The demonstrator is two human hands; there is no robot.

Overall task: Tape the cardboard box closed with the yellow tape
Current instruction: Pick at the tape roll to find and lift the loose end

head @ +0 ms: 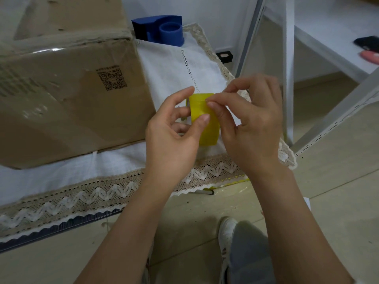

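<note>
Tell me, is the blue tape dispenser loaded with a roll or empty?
Empty: the blue tape dispenser shows a bare hub. The yellow tape roll is held in both hands.

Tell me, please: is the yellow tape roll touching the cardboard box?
Apart. In the head view the yellow tape roll sits between both hands, with white cloth visible between it and the cardboard box.

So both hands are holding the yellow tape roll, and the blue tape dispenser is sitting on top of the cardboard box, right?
Not quite: the head view shows the blue tape dispenser on the white cloth behind the cardboard box. Both hands, left and right, hold the yellow tape roll.
</note>
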